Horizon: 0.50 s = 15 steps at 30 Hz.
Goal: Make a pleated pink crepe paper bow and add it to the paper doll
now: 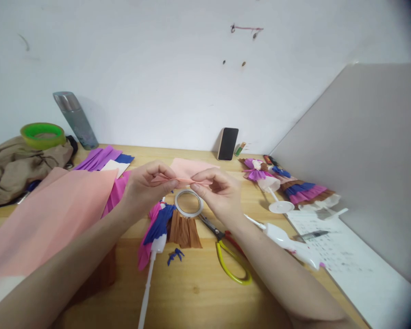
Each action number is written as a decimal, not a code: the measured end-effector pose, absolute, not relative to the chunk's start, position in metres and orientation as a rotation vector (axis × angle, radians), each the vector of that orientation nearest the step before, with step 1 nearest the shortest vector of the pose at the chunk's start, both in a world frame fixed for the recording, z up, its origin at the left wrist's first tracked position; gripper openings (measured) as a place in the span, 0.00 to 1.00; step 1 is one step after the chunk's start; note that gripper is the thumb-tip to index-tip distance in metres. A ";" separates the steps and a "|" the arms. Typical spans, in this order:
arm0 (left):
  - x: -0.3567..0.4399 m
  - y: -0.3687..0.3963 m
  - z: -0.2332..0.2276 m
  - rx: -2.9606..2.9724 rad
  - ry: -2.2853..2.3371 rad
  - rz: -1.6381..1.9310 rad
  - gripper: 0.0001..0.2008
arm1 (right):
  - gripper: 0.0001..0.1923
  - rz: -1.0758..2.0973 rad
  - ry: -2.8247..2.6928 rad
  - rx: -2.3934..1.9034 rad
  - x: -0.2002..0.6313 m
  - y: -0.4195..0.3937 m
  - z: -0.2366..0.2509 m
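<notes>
Scissors (pixel 226 251), tape roll (pixel 188 203), phone (pixel 228 143).

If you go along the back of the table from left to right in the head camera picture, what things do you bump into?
Green tape roll → grey bottle → purple paper → black phone leaning on the wall → finished paper-dress doll.

Both hands pinching pink paper above the wooden table

The left hand (pixel 145 185) and right hand (pixel 217 189) are gripping a folded pink paper strip (pixel 181 181) between them, hovering over a tape roll (pixel 188 203) and scissors (pixel 226 251).
</notes>
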<state>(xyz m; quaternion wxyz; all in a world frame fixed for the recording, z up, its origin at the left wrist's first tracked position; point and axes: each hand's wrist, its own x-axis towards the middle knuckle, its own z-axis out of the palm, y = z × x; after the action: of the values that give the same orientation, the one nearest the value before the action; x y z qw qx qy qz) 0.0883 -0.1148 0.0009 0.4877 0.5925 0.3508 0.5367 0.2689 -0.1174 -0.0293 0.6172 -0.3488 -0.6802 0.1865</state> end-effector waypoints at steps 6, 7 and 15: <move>0.093 -0.118 -0.003 1.401 0.860 1.360 0.12 | 0.03 0.527 -1.505 -0.839 0.267 -0.119 -0.026; 0.094 -0.119 -0.003 1.394 0.864 1.380 0.12 | 0.03 0.536 -1.501 -0.841 0.267 -0.118 -0.025; 0.097 -0.122 -0.003 1.322 0.842 1.334 0.11 | 0.04 0.632 -1.440 -0.842 0.267 -0.118 -0.022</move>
<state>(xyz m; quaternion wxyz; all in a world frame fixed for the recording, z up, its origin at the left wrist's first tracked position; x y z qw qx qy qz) 0.0968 -0.1225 -0.0034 0.5153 0.5504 0.3507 0.5554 0.2672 -0.1177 -0.0220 0.6279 -0.3672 -0.6284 0.2755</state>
